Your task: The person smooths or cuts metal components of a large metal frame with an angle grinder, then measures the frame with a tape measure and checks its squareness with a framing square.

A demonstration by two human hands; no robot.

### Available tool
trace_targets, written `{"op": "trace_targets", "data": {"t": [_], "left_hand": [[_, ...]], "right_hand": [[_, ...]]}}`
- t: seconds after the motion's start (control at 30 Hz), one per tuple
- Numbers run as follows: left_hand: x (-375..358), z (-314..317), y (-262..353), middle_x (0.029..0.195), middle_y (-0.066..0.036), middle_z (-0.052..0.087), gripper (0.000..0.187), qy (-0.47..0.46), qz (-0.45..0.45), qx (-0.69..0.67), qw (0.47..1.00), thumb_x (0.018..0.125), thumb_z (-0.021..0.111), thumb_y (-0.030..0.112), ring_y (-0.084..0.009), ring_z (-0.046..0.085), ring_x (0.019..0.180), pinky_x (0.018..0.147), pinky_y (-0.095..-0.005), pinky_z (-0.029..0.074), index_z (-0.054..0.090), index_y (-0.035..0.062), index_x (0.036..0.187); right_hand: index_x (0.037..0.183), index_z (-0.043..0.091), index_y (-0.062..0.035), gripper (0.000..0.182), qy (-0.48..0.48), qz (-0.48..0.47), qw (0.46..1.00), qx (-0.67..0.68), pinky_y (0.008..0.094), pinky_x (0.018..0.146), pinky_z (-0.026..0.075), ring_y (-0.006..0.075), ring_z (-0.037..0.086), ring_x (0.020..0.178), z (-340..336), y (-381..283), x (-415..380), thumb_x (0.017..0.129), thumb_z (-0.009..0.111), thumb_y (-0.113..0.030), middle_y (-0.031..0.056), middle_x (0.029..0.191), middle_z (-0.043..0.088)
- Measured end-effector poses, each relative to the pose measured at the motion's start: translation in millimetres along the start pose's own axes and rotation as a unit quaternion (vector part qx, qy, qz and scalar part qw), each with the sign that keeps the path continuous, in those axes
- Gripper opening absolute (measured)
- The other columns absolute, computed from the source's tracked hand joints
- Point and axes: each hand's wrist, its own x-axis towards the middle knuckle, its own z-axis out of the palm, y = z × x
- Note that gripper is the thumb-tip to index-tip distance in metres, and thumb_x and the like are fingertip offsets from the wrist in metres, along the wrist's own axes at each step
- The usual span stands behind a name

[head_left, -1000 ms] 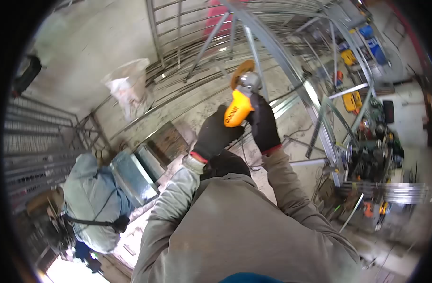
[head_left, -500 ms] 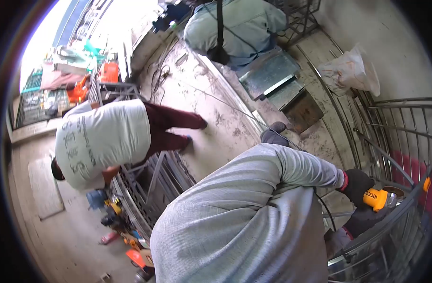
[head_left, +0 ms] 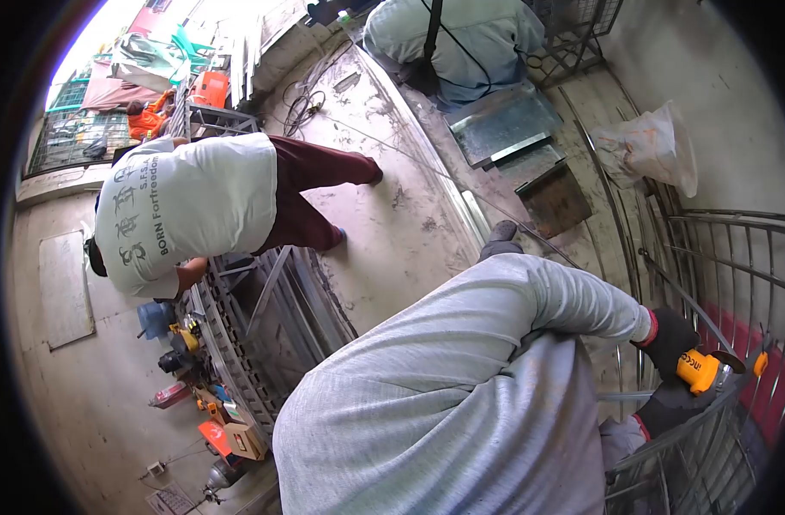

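Observation:
My left hand (head_left: 670, 342), in a dark glove with a red cuff, is closed around a yellow angle grinder (head_left: 697, 372). The grinder's disc (head_left: 729, 361) shows beside a curved metal frame (head_left: 706, 451) of thin bars. Just below the tool is my right hand (head_left: 667, 414), gloved in the same way, close to both the grinder and the frame. Its fingers are hidden, so its grip cannot be made out. My grey sleeve (head_left: 581, 296) and torso fill the lower middle of the view.
A person in a white shirt (head_left: 187, 210) leans over a metal rack (head_left: 229, 348). Another person in a pale blue shirt (head_left: 457, 39) is at the top, near sheet-metal pieces (head_left: 504, 129). A white sack (head_left: 646, 148) stands by the wall; cables (head_left: 302, 112) lie on the floor.
The view has shifted slightly. The grinder now sits a little lower and further right, with its disc showing more plainly. The person in white has their legs further apart.

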Motion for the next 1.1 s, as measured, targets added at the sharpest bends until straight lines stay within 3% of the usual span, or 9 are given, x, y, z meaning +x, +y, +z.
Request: {"op": "trace_targets", "data": {"t": [0.37,0.43,0.6,0.7,0.73,0.87,1.03,1.07,1.1], "left_hand": [[59,-42,1,0.1,-0.016,0.078,0.068,-0.036,0.108,0.006,0.994,0.065,0.085,0.06,-0.0373,0.076,0.095,0.086,-0.0467,0.059,0.076,0.012,0.112],[60,-32,-8,0.098,-0.018,0.077,0.066,0.111,0.188,-0.09,0.972,0.065,0.088,0.057,-0.0384,0.075,0.096,0.087,-0.0479,0.059,0.076,0.0123,0.112],[79,-61,-11,0.104,-0.018,0.075,0.055,-0.037,0.211,-0.095,0.972,0.073,0.085,0.02,-0.039,0.074,0.1,0.09,-0.0481,0.057,0.067,0.0034,0.123],[91,-78,6,0.088,-0.015,0.075,0.045,-0.123,0.095,-0.041,0.987,0.078,0.083,0.023,-0.0333,0.075,0.081,0.074,-0.0422,0.057,0.065,0.0039,0.114],[99,-73,1,0.082,-0.013,0.073,0.043,-0.121,0.094,0.013,0.988,0.077,0.083,0.024,-0.0311,0.074,0.075,0.071,-0.041,0.056,0.064,0.0034,0.11],[125,-58,-10,0.083,-0.014,0.072,0.045,-0.16,0.023,0.047,0.986,0.076,0.083,0.024,-0.0287,0.073,0.074,0.069,-0.0405,0.055,0.064,0.0021,0.111],[154,-32,-36,0.09,-0.016,0.073,0.047,-0.178,-0.038,0.047,0.982,0.077,0.084,0.022,-0.0266,0.072,0.076,0.07,-0.0404,0.055,0.063,0.0003,0.113],[151,-25,-61,0.088,-0.016,0.073,0.045,-0.142,0.009,0.041,0.989,0.077,0.083,0.019,-0.0261,0.072,0.076,0.069,-0.0406,0.055,0.063,-0.0001,0.113],[148,-25,-71,0.086,-0.016,0.073,0.043,-0.175,-0.048,0.06,0.981,0.077,0.083,0.017,-0.0261,0.072,0.075,0.067,-0.0403,0.055,0.063,-0.0002,0.111]], "right_hand": [[0.145,0.054,0.0039,0.045,0.046,-0.061,0.989,-0.124,0.0395,0.108,0.05,0.028,0.065,0.125,18,-42,49,0.102,0.06,-0.004,0.0203,0.136,0.065],[0.146,0.054,0.0039,0.045,0.052,-0.101,0.973,-0.199,0.0392,0.108,0.05,0.0279,0.065,0.125,20,-44,52,0.102,0.06,-0.004,0.0202,0.136,0.065],[0.146,0.053,0.0039,0.045,0.129,-0.211,0.908,-0.337,0.0385,0.108,0.05,0.0274,0.064,0.126,18,-33,47,0.102,0.061,-0.003,0.02,0.137,0.065],[0.15,0.049,0.0019,0.048,0.08,-0.052,0.987,0.128,0.0411,0.111,0.049,0.0272,0.062,0.131,6,15,70,0.107,0.058,-0.018,0.0152,0.143,0.061],[0.151,0.049,-0.0009,0.05,0.072,0.02,0.928,0.366,0.0435,0.114,0.048,0.0257,0.06,0.134,9,14,79,0.113,0.052,-0.032,0.0124,0.146,0.059],[0.144,0.058,-0.0021,0.05,0.105,0.044,0.903,0.415,0.0398,0.105,0.054,0.0204,0.065,0.122,-9,38,92,0.109,0.06,-0.038,0.0103,0.13,0.065],[0.136,0.061,0.003,0.053,-0.028,0.046,0.999,-0.004,0.0345,0.1,0.056,0.015,0.065,0.118,-105,83,131,0.099,0.076,-0.032,0.0096,0.123,0.067],[0.141,0.057,0.0054,0.052,0.112,0.021,0.992,-0.044,0.037,0.097,0.057,0.0204,0.062,0.126,-114,90,128,0.096,0.079,-0.011,0.0129,0.131,0.066],[0.136,0.06,0.0039,0.061,0.182,-0.055,0.925,-0.329,0.0413,0.094,0.057,0.0274,0.066,0.119,-143,86,137,0.086,0.087,-0.02,0.0149,0.124,0.067]]}}
